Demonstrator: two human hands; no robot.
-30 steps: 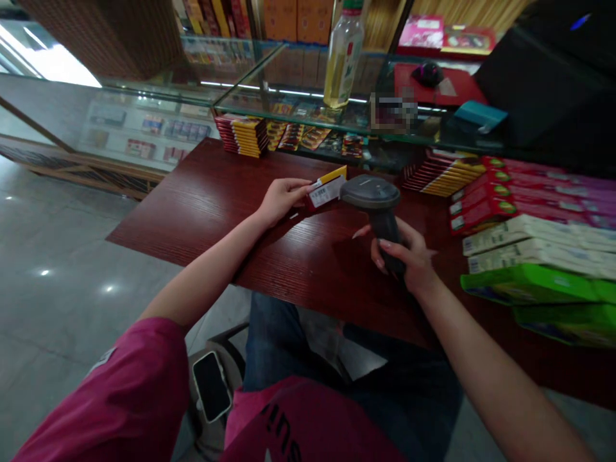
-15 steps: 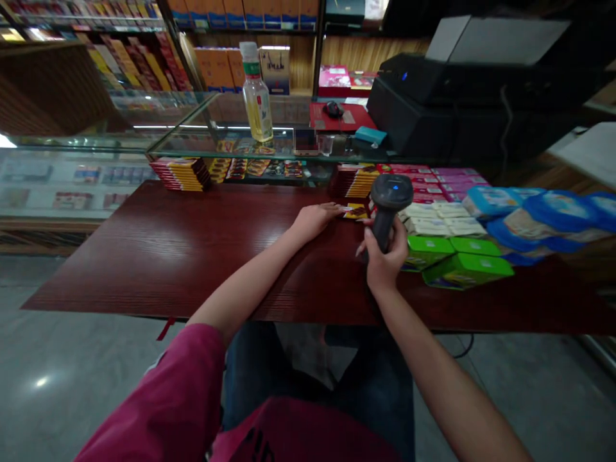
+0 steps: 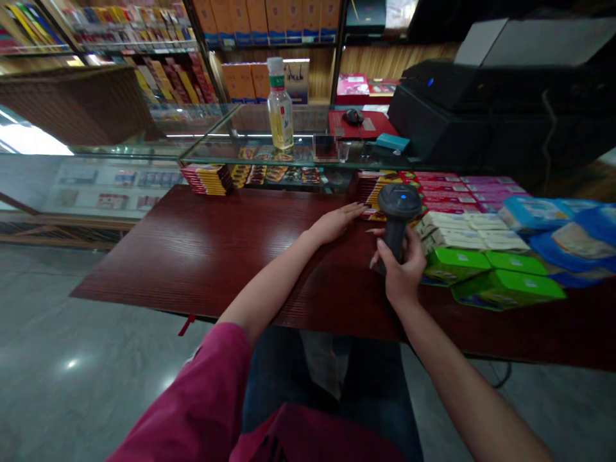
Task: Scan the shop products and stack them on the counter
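My right hand (image 3: 405, 268) is wrapped round the handle of a dark grey barcode scanner (image 3: 399, 204), held upright over the counter with its head at the top. A small blue light shows on that head. My left hand (image 3: 335, 223) lies low over the dark red wooden counter (image 3: 260, 256), fingers stretched out. Its fingertips reach the edge of a flat yellow-and-red packet (image 3: 371, 215), partly hidden behind the scanner. Just behind this packet stands a stack of similar packets (image 3: 370, 185).
Another packet stack (image 3: 208, 179) stands at the counter's far left. Red boxes (image 3: 445, 192), cream packs (image 3: 474, 230), green boxes (image 3: 510, 289) and blue-topped packs (image 3: 577, 237) crowd the right. Behind is a glass case (image 3: 240, 131) with a bottle (image 3: 280, 115) on it.
The view has swung left, so the scene sits further right. Against the counter goods, the scanner has shifted left and now covers part of the packet. My left hand's fingertips remain by the packet.
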